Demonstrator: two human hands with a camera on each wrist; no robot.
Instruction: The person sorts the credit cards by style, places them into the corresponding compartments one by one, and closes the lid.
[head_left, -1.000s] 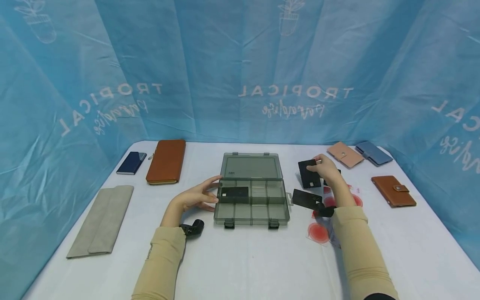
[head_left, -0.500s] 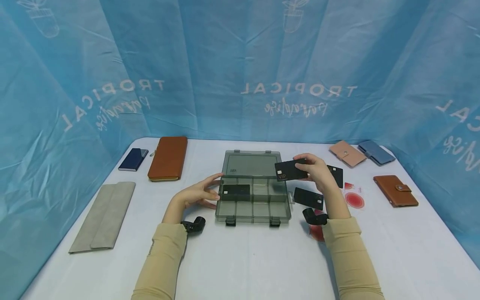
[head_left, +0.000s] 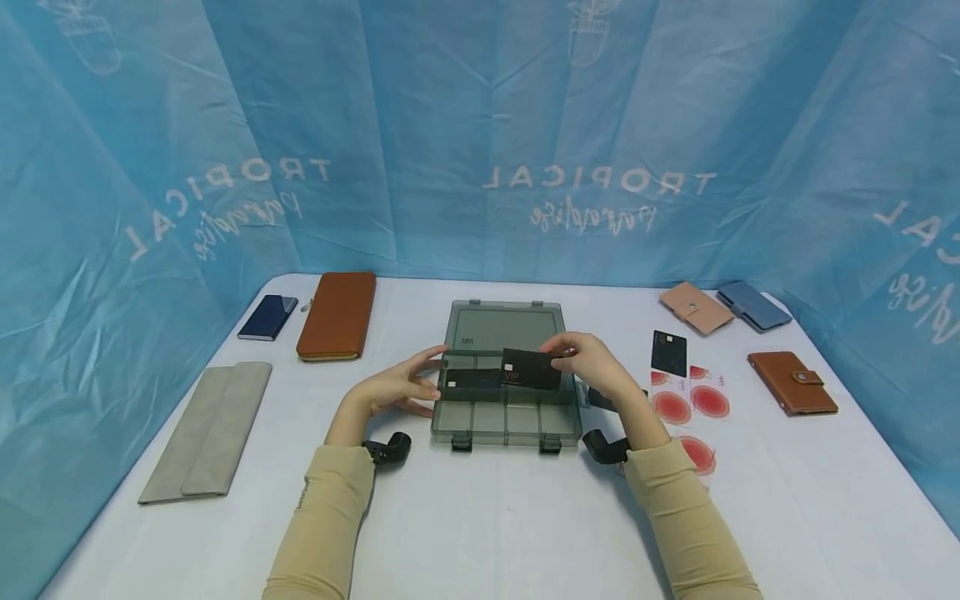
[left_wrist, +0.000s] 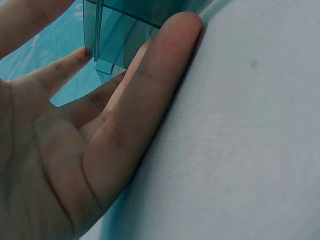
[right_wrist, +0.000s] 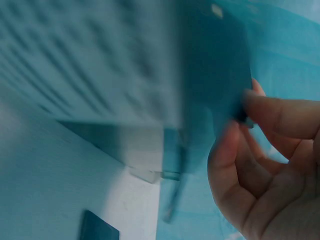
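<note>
Your left hand [head_left: 392, 388], fingers extended, touches left side of translucent grey-green plastic compartment box [head_left: 506, 439]. Your right hand [head_left: 588, 360] pinches rectangular black VIP card [head_left: 531, 370] over back row's right half. Work seems partway: flat black chip card [head_left: 477, 380] already in left half; two more black cards [head_left: 669, 353] and red-printed white cards [head_left: 709, 402] lie outside.

Grey pouch [head_left: 206, 432], navy case [head_left: 267, 317], big brown wallet [head_left: 337, 317] on white table [head_left: 495, 525] left; pink wallet [head_left: 696, 307], blue wallet [head_left: 753, 306], small brown wallet [head_left: 792, 382] right; blue curtain [head_left: 435, 100] behind, lettering mirrored.
</note>
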